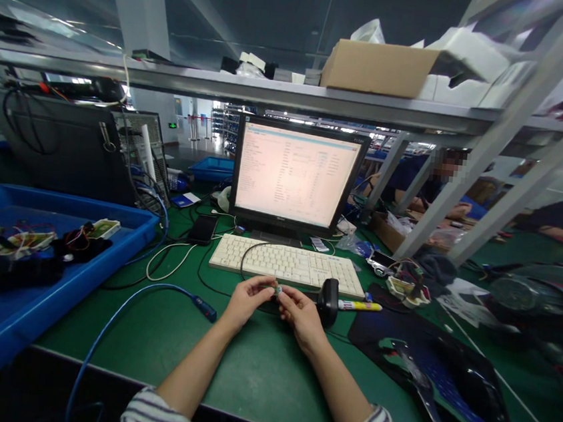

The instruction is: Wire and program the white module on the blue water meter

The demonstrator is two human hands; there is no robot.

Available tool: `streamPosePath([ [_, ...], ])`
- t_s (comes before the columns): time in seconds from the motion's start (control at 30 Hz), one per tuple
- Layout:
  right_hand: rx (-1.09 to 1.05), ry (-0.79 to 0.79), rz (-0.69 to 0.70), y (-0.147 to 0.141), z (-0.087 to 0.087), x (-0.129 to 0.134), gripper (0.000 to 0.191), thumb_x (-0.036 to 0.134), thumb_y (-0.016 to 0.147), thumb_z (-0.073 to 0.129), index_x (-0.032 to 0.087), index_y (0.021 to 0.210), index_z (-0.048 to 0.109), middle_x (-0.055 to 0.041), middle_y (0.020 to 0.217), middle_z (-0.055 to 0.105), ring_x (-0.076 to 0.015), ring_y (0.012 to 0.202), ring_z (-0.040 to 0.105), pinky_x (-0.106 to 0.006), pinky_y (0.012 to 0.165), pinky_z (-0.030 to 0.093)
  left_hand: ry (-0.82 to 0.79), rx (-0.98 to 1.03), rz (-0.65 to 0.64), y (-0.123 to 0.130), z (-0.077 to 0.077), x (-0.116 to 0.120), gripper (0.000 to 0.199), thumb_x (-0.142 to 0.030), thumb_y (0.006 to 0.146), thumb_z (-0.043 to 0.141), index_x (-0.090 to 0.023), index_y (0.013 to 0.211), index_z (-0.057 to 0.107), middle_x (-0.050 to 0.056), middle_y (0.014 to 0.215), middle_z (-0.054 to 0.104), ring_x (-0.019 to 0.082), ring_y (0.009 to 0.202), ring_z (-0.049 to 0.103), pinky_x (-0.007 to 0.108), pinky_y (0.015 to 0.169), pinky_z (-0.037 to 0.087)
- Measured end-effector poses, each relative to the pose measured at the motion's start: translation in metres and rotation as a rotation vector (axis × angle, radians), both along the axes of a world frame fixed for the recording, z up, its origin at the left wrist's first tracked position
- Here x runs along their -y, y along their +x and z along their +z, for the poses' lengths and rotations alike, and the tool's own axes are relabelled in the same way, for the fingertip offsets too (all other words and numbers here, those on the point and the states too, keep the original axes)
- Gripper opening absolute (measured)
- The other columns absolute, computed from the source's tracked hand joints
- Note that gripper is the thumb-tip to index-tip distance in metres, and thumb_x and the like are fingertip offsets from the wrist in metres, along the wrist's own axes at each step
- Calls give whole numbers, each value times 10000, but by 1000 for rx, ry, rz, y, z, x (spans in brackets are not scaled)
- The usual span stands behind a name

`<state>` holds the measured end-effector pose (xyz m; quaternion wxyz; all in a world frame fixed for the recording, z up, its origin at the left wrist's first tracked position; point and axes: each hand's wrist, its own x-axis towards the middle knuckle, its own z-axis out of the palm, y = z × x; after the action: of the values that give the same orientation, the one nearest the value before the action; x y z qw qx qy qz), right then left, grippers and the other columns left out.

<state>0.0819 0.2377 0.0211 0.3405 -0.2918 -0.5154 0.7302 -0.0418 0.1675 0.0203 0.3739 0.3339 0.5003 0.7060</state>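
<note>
Both hands meet just in front of the white keyboard [286, 264]. My left hand [248, 299] is closed, its thumb and fingertips pinching a small greenish part [278, 290] from the left. From the right, my right hand [302, 315] pinches the same part. Its details are too small to tell. A black handheld device [329, 302] lies just right of my right hand, with a yellow marker [361, 306] beside it. To the left, a blue cable with a dark connector [205, 308] rests on the green table [263, 384].
A lit monitor [295, 175] stands behind the keyboard. At left is a blue tray [48, 321] with wired parts; a black phone [203, 229] lies nearer the middle. Glossy dark panels [464, 385] lie at right. A metal shelf [194, 82] crosses above. Other people sit beyond.
</note>
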Motion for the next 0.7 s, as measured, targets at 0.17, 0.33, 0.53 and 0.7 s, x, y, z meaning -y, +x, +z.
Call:
streamPosePath([
  [0.17, 14, 16, -9, 0, 0, 0, 463, 444, 488, 816, 144, 817, 692, 2, 591, 604, -94, 491, 487, -203, 433, 357, 1, -53, 51, -2, -1, -1, 371, -338, 550, 781, -137, 853, 703, 83, 855, 738, 216, 811, 665, 351, 807, 510],
  [0.33, 25, 53, -17, 0, 0, -1, 444, 435, 490, 810, 140, 798, 687, 5, 576, 599, -98, 488, 487, -208, 436, 360, -10, -100, 60, -2, -1, 0, 360, -327, 544, 773, -132, 839, 708, 89, 835, 741, 221, 789, 671, 363, 803, 516],
  [0.53, 25, 100, -12, 0, 4, 1, 455, 421, 508, 792, 157, 864, 687, 24, 564, 580, -100, 474, 478, -216, 430, 363, -18, -170, 59, 2, 1, 1, 357, -271, 560, 747, -138, 889, 710, 84, 826, 736, 200, 723, 662, 331, 718, 529],
  [0.7, 45, 116, -10, 0, 3, 1, 420, 448, 523, 773, 151, 810, 698, 9, 561, 591, -110, 470, 488, -228, 421, 360, 3, -244, 91, 2, 4, 2, 307, -240, 586, 712, -152, 881, 719, 62, 810, 701, 163, 670, 625, 284, 647, 505],
])
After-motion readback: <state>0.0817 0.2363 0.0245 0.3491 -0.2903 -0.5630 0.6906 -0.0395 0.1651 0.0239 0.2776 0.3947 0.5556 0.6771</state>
